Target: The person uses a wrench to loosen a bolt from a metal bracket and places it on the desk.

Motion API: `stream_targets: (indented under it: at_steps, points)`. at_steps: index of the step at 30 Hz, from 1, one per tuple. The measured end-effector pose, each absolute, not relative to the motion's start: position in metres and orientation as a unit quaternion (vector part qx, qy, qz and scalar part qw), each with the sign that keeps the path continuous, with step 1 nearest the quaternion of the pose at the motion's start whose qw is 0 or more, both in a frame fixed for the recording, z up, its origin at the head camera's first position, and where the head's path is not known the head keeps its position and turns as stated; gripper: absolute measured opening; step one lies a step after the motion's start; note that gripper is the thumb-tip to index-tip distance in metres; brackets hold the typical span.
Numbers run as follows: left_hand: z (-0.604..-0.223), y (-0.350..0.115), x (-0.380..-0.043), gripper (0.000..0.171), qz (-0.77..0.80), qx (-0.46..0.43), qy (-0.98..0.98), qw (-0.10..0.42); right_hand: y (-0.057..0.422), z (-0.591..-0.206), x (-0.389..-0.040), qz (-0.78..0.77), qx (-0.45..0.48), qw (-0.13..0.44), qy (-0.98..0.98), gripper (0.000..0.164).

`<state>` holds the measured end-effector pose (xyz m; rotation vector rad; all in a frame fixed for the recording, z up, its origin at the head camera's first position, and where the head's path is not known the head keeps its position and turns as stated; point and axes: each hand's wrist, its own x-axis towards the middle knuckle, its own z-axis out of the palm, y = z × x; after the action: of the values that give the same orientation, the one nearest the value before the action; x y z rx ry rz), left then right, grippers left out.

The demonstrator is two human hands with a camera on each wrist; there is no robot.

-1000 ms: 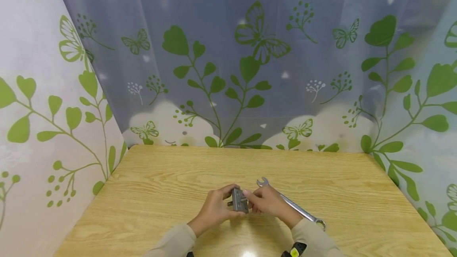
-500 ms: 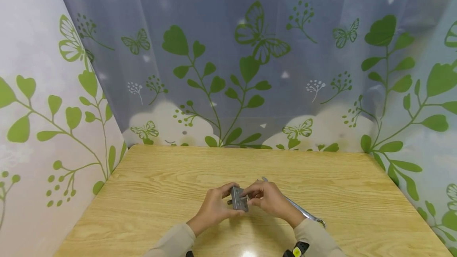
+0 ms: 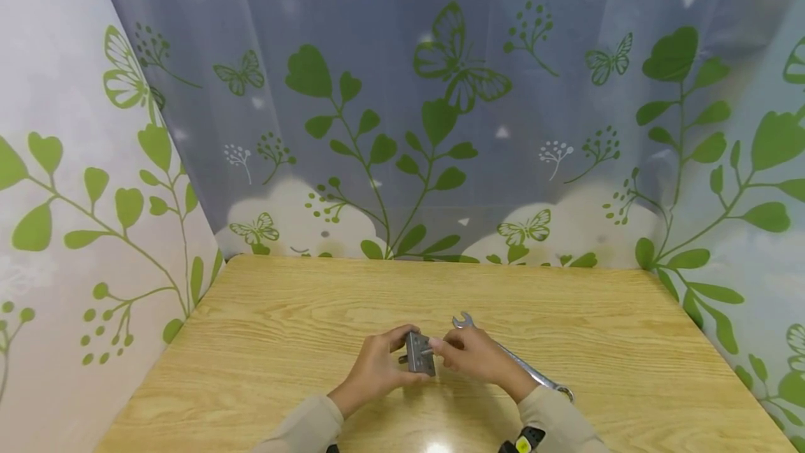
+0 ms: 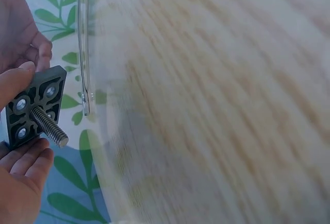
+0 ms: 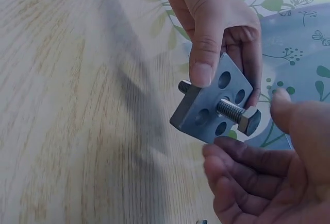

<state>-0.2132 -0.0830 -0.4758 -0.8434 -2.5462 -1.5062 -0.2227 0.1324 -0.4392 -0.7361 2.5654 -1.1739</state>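
Right hand (image 3: pixel 474 355) had dropped back a touch since half a second ago, uncovering the open end of the silver metal combination wrench (image 3: pixel 530 370) lying behind it on the light wood-grain table (image 3: pixel 314 299). Left hand (image 3: pixel 376 369) had a solid grip on a dark grey square plate (image 5: pixel 209 99) with holes in it, thumb and fingers on opposite edges, held up between the two hands. A silver threaded hex-head bolt (image 5: pixel 234 112) ran through its middle, head toward the right hand, whose thumb and loosely bent fingers sat around it, not clamped, a gap showing at the thumb.
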Motion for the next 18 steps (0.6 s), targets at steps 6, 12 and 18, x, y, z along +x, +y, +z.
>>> stream_targets:
  at_steps: [6,12,18]
  points:
    - [-0.4759,-0.0815,-0.2133,0.066,-0.485,-0.274,-0.830,0.034,0.1295,-0.4392,-0.2204,-0.423,-0.218,0.114,0.872,0.051]
    - [-0.4748,-0.0823,-0.2128,0.065,-0.483,-0.271,-0.832,0.030,0.1295,-0.4395,-0.2232,-0.407,-0.250,0.103,0.873,0.030]
    - [-0.4751,-0.0832,-0.2132,0.066,-0.496,-0.271,-0.824,0.021,0.1315,-0.4397,-0.2248,-0.419,-0.294,0.066,0.857,0.022]
